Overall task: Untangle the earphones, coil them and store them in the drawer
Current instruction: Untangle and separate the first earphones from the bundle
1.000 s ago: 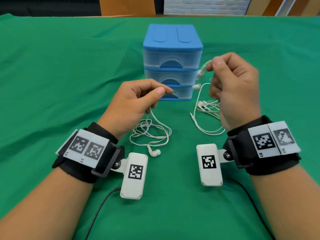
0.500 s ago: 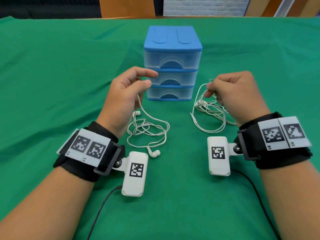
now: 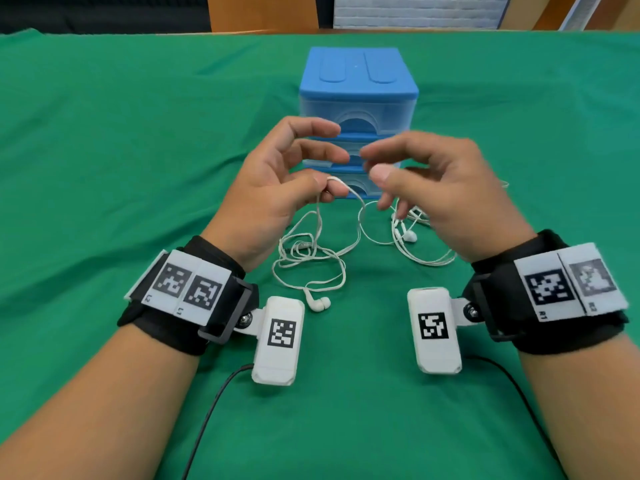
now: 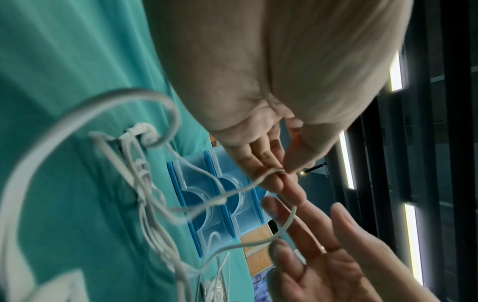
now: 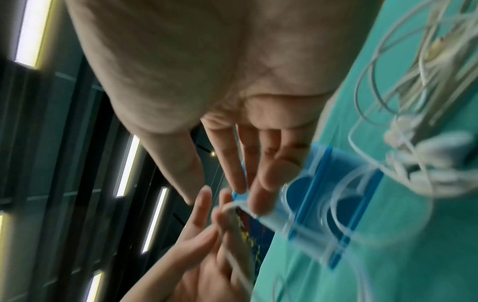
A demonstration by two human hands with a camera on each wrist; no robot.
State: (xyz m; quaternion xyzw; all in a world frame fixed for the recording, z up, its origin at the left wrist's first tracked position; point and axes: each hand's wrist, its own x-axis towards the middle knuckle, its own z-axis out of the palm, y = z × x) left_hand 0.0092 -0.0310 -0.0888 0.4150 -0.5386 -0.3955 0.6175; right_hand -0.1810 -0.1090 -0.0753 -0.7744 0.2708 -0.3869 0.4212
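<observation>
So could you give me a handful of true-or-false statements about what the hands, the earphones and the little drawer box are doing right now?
1. The left hand pinches an earphone cable. True.
2. All three drawers of the drawer unit are closed. True.
3. The right hand is a tight fist. False: its fingers are spread and loosely bent.
4. The earphones are already coiled. False: loose tangles lie on the green cloth.
5. An earbud lies on the cloth near the left wrist. True.

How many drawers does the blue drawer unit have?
3, stacked in the unit: top drawer, middle drawer partly behind the fingers, bottom drawer on the cloth. All closed.
</observation>
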